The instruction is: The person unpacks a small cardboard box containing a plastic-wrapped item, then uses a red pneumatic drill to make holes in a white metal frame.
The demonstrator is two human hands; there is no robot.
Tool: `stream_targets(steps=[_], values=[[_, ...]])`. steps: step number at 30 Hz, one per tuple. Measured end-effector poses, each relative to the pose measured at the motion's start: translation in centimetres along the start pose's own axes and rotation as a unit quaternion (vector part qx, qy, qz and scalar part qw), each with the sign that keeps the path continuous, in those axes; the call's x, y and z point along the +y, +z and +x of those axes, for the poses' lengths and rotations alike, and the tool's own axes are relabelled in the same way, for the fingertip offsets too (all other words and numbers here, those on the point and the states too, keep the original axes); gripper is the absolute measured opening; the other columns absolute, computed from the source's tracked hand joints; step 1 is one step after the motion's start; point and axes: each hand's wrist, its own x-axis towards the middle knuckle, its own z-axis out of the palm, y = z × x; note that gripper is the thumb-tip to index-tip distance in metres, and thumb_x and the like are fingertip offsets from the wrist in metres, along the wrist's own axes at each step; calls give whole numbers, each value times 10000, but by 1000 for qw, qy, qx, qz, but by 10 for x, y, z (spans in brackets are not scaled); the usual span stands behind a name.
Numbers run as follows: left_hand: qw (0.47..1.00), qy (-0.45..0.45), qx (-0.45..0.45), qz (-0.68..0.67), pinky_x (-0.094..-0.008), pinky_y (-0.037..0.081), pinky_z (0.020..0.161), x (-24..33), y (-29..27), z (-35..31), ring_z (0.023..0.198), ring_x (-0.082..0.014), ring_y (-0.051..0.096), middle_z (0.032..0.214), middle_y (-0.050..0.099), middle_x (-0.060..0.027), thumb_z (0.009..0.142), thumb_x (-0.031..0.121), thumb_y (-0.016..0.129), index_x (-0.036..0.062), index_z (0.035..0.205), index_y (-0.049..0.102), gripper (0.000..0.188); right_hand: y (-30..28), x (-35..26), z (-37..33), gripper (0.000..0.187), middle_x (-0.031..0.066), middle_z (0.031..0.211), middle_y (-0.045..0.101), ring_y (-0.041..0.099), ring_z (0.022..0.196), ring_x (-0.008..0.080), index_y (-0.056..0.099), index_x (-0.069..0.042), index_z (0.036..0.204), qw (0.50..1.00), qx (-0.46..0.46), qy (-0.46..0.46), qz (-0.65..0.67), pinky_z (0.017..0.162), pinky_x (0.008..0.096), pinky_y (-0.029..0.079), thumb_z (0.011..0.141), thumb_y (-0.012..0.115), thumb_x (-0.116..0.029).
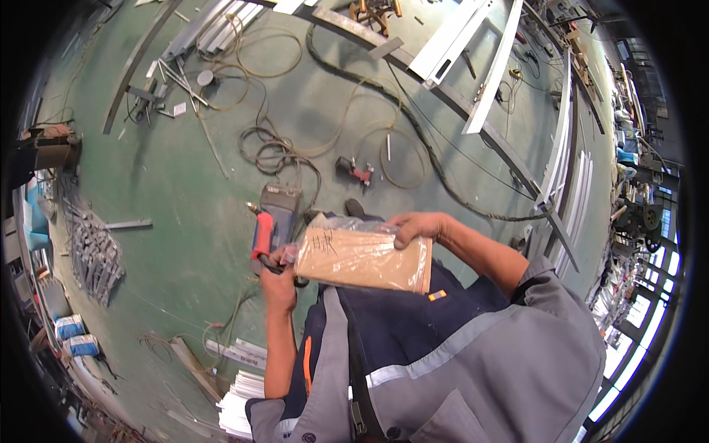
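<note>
A flat brown package [362, 258] in clear crinkled plastic, with dark handwriting on it, lies level in front of my body. My right hand [419, 228] grips its far right edge, thumb on top and fingers underneath. At the package's left end is my left hand [278, 272], closed around a red and dark grey power tool [264, 235] with a pointed metal nose. The plastic's loose end touches the left fingers; whether they also pinch it is hard to see. Part of the tool's handle is hidden by that hand.
A smaller red and black tool [354, 171] lies on the green floor [185, 251]. Coiled hoses [273, 151] and a thick dark cable [413, 125] cross it. Long metal profiles [454, 40] rest on a frame ahead. Left is a heap of metal offcuts [94, 251].
</note>
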Motion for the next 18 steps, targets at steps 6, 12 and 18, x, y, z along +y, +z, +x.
stream_targets(steps=[6,12,18], values=[[995,27,-20,89,-237,458,608,20,44,-6,708,-65,593,875,672,5,910,139,753,-4,1123,700,262,-28,9,-15,649,133,1171,719,726,975,194,582,78,1359,999,-25,-30,-14,906,341,590,759,752,-101],[994,54,-3,93,-258,454,532,42,75,-26,612,-85,594,791,667,3,940,236,728,15,1077,706,262,-46,-12,-36,661,136,1188,709,718,971,193,575,56,1389,995,-18,-57,-76,897,336,589,762,737,-76],[991,35,-85,96,-340,593,650,72,87,-44,740,-175,719,946,736,-88,930,273,748,-21,1144,695,367,-45,-21,-74,753,181,1183,712,724,991,222,570,109,1364,992,-69,-97,-41,912,356,593,637,688,-48]])
